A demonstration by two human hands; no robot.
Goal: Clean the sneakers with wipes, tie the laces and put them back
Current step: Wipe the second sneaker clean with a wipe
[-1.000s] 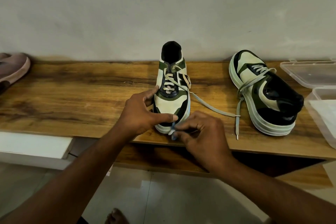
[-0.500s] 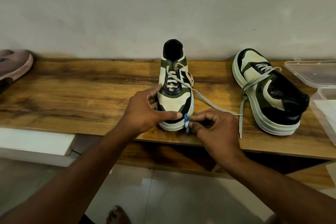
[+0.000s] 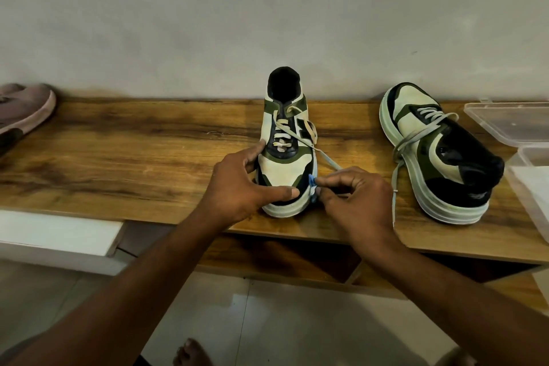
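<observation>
From the head view, we see a clear plastic container (image 3: 531, 184) at the right edge of the wooden shelf (image 3: 118, 157), holding something white we cannot identify; its clear lid (image 3: 511, 122) lies just behind it. The near sneaker (image 3: 286, 154), cream, green and black with loose laces, stands toe toward us near the shelf's front edge. Our left hand (image 3: 237, 187) grips its toe, thumb on one side and forefinger across the front. Our right hand (image 3: 356, 196) pinches a small blue wipe (image 3: 312, 184) against the toe's right side. The second sneaker (image 3: 439, 154) lies tilted to the right, laces undone.
</observation>
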